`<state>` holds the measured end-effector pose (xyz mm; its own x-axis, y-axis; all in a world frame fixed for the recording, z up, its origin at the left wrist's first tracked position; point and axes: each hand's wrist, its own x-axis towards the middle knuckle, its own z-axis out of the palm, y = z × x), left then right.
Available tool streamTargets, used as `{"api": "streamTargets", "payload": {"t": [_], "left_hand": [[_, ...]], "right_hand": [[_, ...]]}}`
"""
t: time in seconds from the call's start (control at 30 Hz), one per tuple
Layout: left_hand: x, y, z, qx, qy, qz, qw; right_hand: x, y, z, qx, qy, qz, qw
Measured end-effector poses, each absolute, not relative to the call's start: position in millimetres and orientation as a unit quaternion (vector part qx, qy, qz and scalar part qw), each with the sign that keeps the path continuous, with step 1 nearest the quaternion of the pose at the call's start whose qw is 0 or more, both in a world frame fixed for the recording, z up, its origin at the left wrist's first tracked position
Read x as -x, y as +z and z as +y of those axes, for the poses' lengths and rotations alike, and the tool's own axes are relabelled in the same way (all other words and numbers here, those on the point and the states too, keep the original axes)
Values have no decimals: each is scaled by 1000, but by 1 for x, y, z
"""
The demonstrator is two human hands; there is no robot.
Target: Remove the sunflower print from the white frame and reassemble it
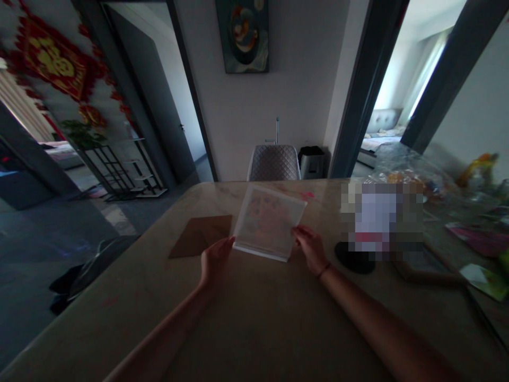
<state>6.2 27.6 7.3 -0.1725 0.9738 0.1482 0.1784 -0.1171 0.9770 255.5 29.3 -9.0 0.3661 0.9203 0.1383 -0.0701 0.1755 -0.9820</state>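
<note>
Between my two hands is a translucent, whitish flat sleeve (266,223) with a faint reddish-brown picture showing through it. It is tilted above the table, its white lower edge toward me. My left hand (216,258) pinches its lower left corner, and my right hand (310,248), with a thin band at the wrist, grips its right edge. Behind my left hand, a brown envelope (201,236) lies flat on the table (246,329). To the right of my right hand sits a dark round base (355,258), with a pixelated area above it.
Clear plastic wrapping (409,164), a dark-edged tray (429,268) and a green packet (487,281) crowd the right side. A quilted chair (275,162) and a bin (312,162) stand beyond the far edge. A dark bag (93,270) is on the left.
</note>
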Motion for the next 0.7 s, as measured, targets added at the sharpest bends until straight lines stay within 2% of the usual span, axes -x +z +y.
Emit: {"api": "streamTargets", "payload": {"t": [0.13, 0.27, 0.43, 0.57, 0.7], "left_hand": [[-5, 4, 30, -633, 497, 536, 255], [-6, -1, 29, -696, 436, 523, 227], [-7, 2, 25, -720, 417, 518, 198], [-11, 6, 17, -757, 392, 506, 133], [-18, 10, 7, -813, 320, 486, 23]], "right_hand": [[-262, -14, 33, 537, 343, -385, 668], [-265, -17, 34, 549, 302, -384, 678], [-268, -21, 37, 555, 267, -396, 681], [-270, -23, 38, 576, 269, -407, 656], [-271, -21, 39, 606, 255, -417, 627]]}}
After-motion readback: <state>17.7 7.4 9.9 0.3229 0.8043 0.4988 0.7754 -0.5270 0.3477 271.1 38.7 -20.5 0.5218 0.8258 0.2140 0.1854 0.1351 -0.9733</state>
